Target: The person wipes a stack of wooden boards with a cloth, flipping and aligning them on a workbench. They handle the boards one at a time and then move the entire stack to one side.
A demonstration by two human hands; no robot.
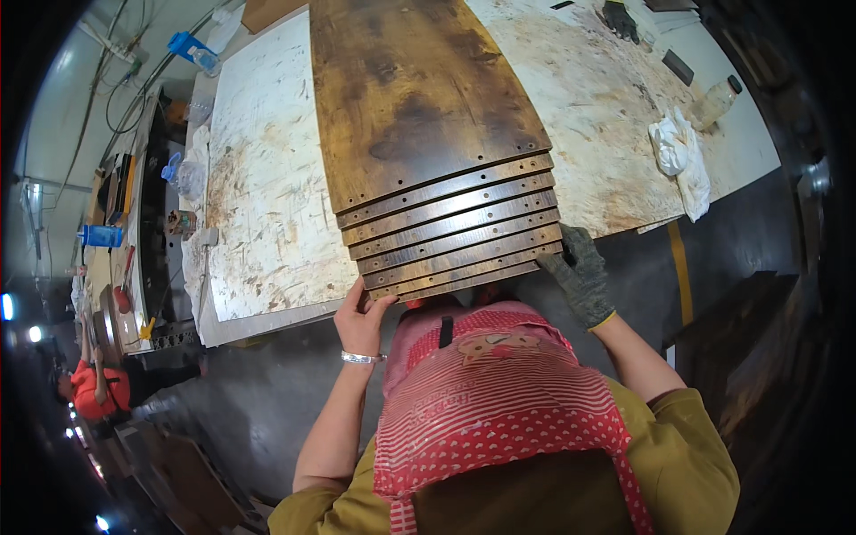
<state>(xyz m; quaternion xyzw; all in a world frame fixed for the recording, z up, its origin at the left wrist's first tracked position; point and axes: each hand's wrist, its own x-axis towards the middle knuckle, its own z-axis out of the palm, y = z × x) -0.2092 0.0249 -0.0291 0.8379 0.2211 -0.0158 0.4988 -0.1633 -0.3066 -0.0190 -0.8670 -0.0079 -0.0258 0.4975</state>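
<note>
Several dark brown wooden boards point(428, 116) lie stacked in a stepped fan, their near edges drilled with small holes. The nearest board point(455, 280) juts out past the table's front edge, close to my body. My bare left hand point(360, 323), with a bracelet at its wrist, pinches that board's left corner between thumb and fingers. At the right end of the stack, my right hand point(581, 278) wears a dark grey knit glove and grips the right corner. Some of its fingers are hidden beneath the wood.
The stack rests on a stained white worktable point(267, 196). White cloths point(679, 156) hang at its right edge beside a capped bottle point(716, 102). A dark glove point(620, 20) lies at the far right. A person in a red top point(96, 390) is at another bench on the left.
</note>
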